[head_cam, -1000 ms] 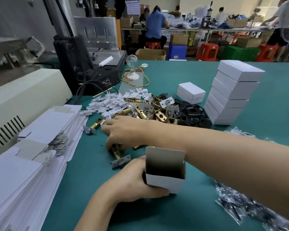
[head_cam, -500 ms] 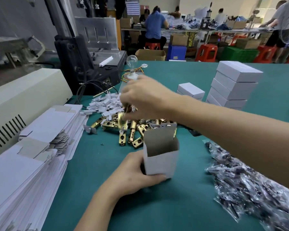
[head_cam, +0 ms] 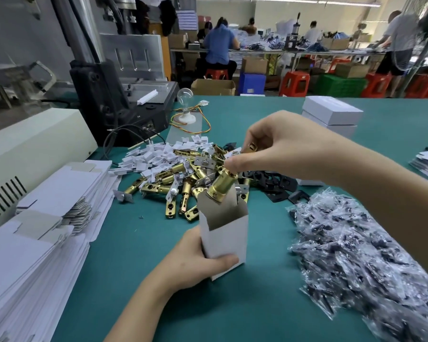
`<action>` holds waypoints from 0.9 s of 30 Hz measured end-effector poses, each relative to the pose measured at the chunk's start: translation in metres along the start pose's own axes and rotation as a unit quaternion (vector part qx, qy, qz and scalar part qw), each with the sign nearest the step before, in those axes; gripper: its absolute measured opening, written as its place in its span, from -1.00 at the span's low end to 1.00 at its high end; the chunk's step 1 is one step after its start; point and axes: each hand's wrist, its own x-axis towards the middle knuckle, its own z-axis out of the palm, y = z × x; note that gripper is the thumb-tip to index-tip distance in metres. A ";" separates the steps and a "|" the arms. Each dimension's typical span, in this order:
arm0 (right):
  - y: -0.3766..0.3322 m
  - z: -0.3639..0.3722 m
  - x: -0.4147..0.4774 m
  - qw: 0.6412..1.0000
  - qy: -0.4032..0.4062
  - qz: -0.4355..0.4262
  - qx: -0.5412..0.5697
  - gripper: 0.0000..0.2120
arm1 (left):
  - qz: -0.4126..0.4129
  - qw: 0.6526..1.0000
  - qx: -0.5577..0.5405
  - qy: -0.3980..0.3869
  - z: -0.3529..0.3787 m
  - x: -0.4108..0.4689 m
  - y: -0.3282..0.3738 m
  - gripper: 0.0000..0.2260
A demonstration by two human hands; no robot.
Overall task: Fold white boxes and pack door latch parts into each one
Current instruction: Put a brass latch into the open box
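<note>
On the green table (head_cam: pixel 257 304), right in front of me, my left hand (head_cam: pixel 195 257) is holding the white box (head_cam: pixel 224 233) standing up. My thumb is pressing across its front near the bottom and the rest of my hand is wrapping round its left side, so the box is not tipping over. Its top is open and facing up, with one flap sticking up at the back, so a part is able to go straight in.

My right hand (head_cam: pixel 282 149) is hanging just above the box. My fingertips (head_cam: pixel 232 165) are pinching the top end of a brass latch (head_cam: pixel 221 186). The latch is tilting, and its round bottom end is sitting right at the open mouth of the box. I am holding it by the top so my fingers are not bumping the box walls.

The pile of latches (head_cam: pixel 183 174) is lying just behind the box, so I am not reaching far. The small clear bags (head_cam: pixel 356 255) are lying by my right arm, and the flat box sheets (head_cam: pixel 47 218) are lying at my left. The closed boxes (head_cam: pixel 331 114) are sitting far back on the right.

I think the next thing is letting the latch slide down inside. It may be catching on the rim if it is tilting too much.
</note>
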 end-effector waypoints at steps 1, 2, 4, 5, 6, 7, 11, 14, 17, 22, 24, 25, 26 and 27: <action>0.000 0.001 -0.003 1.000 0.008 -0.003 0.000 -0.43 | -0.003 1.000 0.000 0.004 0.000 0.000 -0.001 -0.71; 0.000 0.000 -0.005 1.000 0.018 -0.006 0.009 -0.44 | -0.005 1.000 -0.003 0.009 0.000 0.000 -0.002 -0.70; 0.000 -0.001 -0.007 0.998 0.041 -0.008 0.044 -0.39 | -0.006 1.000 -0.012 0.019 -0.001 0.000 -0.003 -0.70; 0.001 -0.002 -0.008 0.997 0.055 -0.007 0.057 -0.36 | -0.003 1.000 -0.013 0.023 -0.001 0.001 -0.005 -0.69; 0.001 -0.001 -0.008 0.996 0.064 -0.005 0.064 -0.35 | 0.003 1.000 -0.012 0.025 -0.001 0.001 -0.006 -0.68; 0.000 0.002 -0.009 0.996 0.066 -0.001 0.063 -0.36 | 0.008 1.000 -0.009 0.027 0.000 0.002 -0.006 -0.67; 0.000 0.019 -0.011 0.998 0.052 0.016 0.015 -0.45 | 0.002 0.999 -0.003 0.035 0.001 0.003 -0.008 -0.66; 0.001 0.020 -0.013 0.997 0.063 0.018 0.030 -0.42 | 0.004 0.999 -0.006 0.043 -0.001 0.004 -0.011 -0.63; 0.002 0.019 -0.015 0.995 0.066 0.033 0.064 -0.39 | 0.012 0.999 -0.010 0.045 0.000 0.005 -0.012 -0.60; 0.003 0.041 -0.015 0.994 0.067 0.026 -0.083 -0.41 | 0.016 0.999 -0.016 0.034 0.001 0.007 -0.011 -0.66; 0.002 0.052 -0.017 0.981 0.060 0.016 -0.181 -0.41 | 0.019 0.999 -0.014 0.030 0.001 0.008 -0.010 -0.66; 0.001 0.058 -0.018 0.974 0.053 0.009 -0.222 -0.43 | 0.022 0.999 -0.009 0.029 0.001 0.007 -0.011 -0.67; 0.000 0.062 -0.018 0.967 0.043 0.002 -0.252 -0.44 | 0.024 0.999 -0.004 0.028 0.001 0.007 -0.011 -0.68; -0.001 0.066 -0.019 0.961 0.033 -0.002 -0.275 -0.45 | 0.025 0.999 -0.001 0.029 0.002 0.007 -0.011 -0.68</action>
